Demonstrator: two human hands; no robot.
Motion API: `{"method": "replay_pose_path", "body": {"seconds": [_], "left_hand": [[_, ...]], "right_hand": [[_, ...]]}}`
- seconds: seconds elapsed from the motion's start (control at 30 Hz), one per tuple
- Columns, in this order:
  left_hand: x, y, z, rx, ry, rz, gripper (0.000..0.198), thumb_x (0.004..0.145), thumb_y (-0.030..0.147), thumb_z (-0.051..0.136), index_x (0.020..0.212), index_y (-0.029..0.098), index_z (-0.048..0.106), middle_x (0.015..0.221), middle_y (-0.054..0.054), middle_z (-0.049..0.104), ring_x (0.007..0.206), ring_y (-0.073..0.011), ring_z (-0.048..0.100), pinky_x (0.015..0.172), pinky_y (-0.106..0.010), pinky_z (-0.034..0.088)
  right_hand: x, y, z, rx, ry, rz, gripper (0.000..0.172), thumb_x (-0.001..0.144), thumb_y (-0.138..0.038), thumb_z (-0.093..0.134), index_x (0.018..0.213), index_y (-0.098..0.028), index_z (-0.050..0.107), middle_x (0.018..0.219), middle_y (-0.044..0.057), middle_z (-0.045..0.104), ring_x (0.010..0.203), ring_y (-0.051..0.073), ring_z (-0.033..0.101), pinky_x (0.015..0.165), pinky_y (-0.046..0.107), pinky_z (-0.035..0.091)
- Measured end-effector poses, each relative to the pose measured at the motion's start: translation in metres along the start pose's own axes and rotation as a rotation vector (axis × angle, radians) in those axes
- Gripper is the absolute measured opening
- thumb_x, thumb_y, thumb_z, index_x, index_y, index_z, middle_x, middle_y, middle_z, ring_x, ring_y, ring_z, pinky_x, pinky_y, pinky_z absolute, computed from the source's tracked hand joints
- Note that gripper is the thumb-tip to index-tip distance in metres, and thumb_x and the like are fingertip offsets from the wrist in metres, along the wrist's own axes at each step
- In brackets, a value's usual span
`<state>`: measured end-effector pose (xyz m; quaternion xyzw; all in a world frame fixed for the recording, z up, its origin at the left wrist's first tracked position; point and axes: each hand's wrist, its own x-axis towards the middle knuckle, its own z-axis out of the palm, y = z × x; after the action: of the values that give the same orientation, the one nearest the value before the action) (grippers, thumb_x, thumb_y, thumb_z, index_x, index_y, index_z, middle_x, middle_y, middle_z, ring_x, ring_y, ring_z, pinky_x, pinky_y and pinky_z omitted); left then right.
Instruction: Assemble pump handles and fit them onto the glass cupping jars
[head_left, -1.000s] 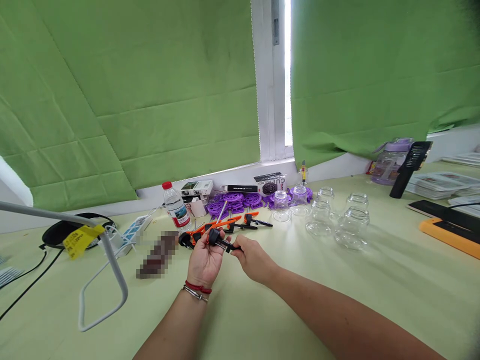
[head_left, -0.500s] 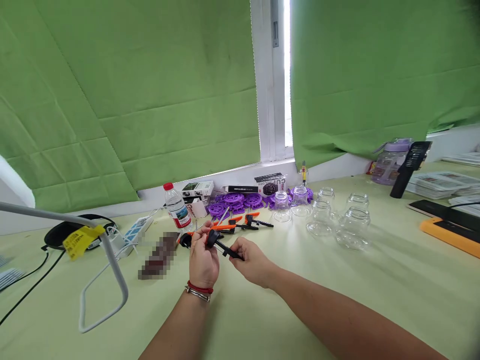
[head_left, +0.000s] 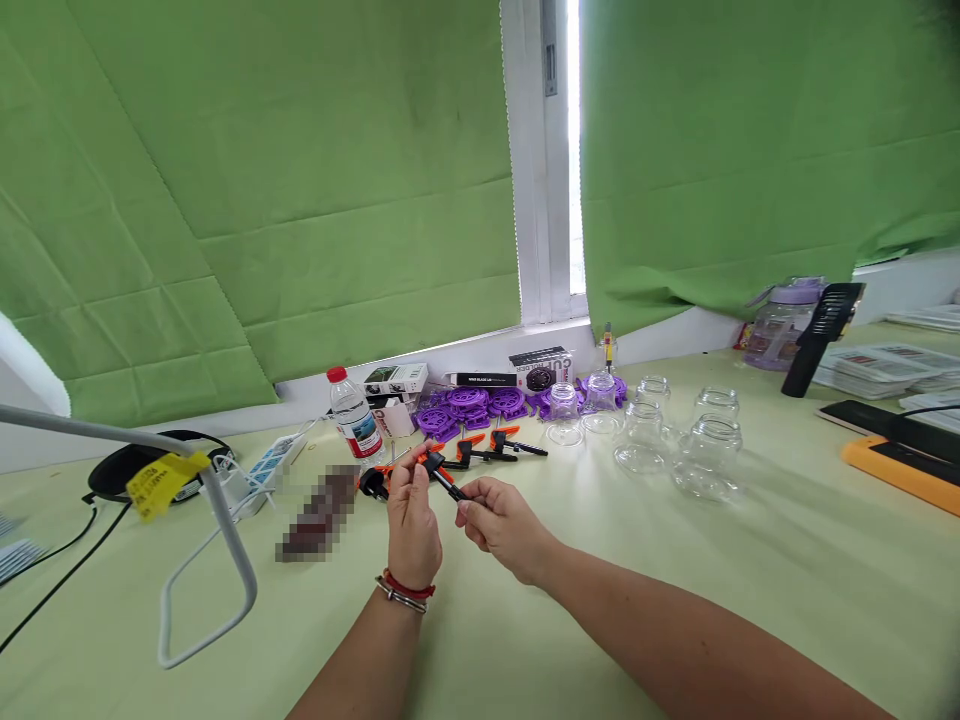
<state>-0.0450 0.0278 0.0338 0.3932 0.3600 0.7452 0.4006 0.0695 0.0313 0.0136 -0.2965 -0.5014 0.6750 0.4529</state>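
My left hand (head_left: 414, 520) is closed at the far end of a black-and-orange tool with a slim black shaft (head_left: 444, 478), its fingertips at the thick head. The near end of that shaft sits in my right hand (head_left: 504, 527), pinched between thumb and fingers; those fingers hide part of it. Just beyond my hands lie several similar black-and-orange tools, among them one at the right end of the row (head_left: 517, 443). A black round-headed piece (head_left: 371, 482) rests to the left of my left hand. What exactly these tools are is unclear.
Behind the tools are several purple wheel-like pieces (head_left: 466, 400) and small boxes (head_left: 541, 370). A red-capped water bottle (head_left: 355, 420) stands at left, near a grey metal stand (head_left: 247, 580). Several clear jars (head_left: 706, 458) stand at right. A pixelated dark object (head_left: 319, 515) lies left.
My right hand has shifted its grip on the shaft, its fingers now curled more around the end. The tool's head has turned, showing orange, and my left hand has moved slightly right.
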Motion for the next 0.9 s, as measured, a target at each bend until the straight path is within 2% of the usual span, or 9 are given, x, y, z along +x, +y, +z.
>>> {"method": "replay_pose_path", "body": {"seconds": [0.1,0.23,0.4,0.53,0.7,0.9], "left_hand": [[0.001,0.001,-0.003,0.183,-0.028,0.112,0.019,0.085,0.020,0.059,0.103,0.021,0.066,0.118,-0.004,0.061,0.115,-0.0160,0.052,0.101,-0.021,0.035],[0.000,0.004,-0.005,0.221,-0.019,0.096,0.037,0.069,0.005,0.071,0.102,0.021,0.067,0.121,-0.005,0.059,0.120,-0.0182,0.048,0.104,-0.021,0.031],[-0.001,0.006,-0.004,0.306,-0.088,0.166,0.055,0.058,-0.003,0.072,0.106,0.022,0.066,0.126,-0.006,0.055,0.130,-0.0244,0.039,0.113,-0.030,0.023],[-0.001,0.006,-0.006,0.317,-0.134,0.181,0.055,0.053,-0.005,0.069,0.100,0.022,0.066,0.124,-0.006,0.056,0.133,-0.0265,0.034,0.116,-0.035,0.017],[-0.001,0.003,-0.008,0.418,-0.161,0.259,0.073,0.053,-0.004,0.067,0.119,0.024,0.056,0.131,-0.006,0.051,0.134,-0.0273,0.032,0.116,-0.037,0.015],[-0.002,-0.001,-0.009,0.565,-0.201,0.291,0.070,0.053,-0.002,0.068,0.118,0.022,0.056,0.131,-0.009,0.049,0.131,-0.0300,0.035,0.115,-0.041,0.015]], "right_hand": [[-0.004,-0.006,0.004,0.009,-0.019,-0.009,0.017,0.075,-0.032,0.057,0.079,-0.018,0.049,0.062,-0.005,0.055,0.040,0.003,0.033,0.039,0.020,0.020],[-0.008,-0.009,0.006,0.005,-0.010,-0.006,0.019,0.078,-0.034,0.056,0.073,-0.018,0.048,0.057,-0.006,0.052,0.038,0.003,0.030,0.038,0.020,0.018],[-0.004,-0.008,0.001,-0.029,0.047,-0.017,0.019,0.078,-0.034,0.057,0.072,-0.017,0.051,0.054,-0.006,0.049,0.038,0.003,0.027,0.038,0.021,0.016],[-0.002,-0.010,-0.003,-0.001,0.068,0.003,0.018,0.076,-0.031,0.058,0.069,-0.018,0.049,0.052,-0.007,0.046,0.038,0.003,0.024,0.039,0.021,0.013],[-0.005,-0.017,-0.001,0.064,0.041,0.042,0.015,0.075,-0.030,0.057,0.073,-0.018,0.047,0.052,-0.009,0.044,0.038,0.003,0.021,0.040,0.022,0.010],[-0.005,-0.026,0.001,-0.019,0.099,0.078,0.010,0.075,-0.025,0.052,0.071,-0.018,0.047,0.051,-0.008,0.039,0.046,0.006,0.027,0.046,0.022,0.019]]}}
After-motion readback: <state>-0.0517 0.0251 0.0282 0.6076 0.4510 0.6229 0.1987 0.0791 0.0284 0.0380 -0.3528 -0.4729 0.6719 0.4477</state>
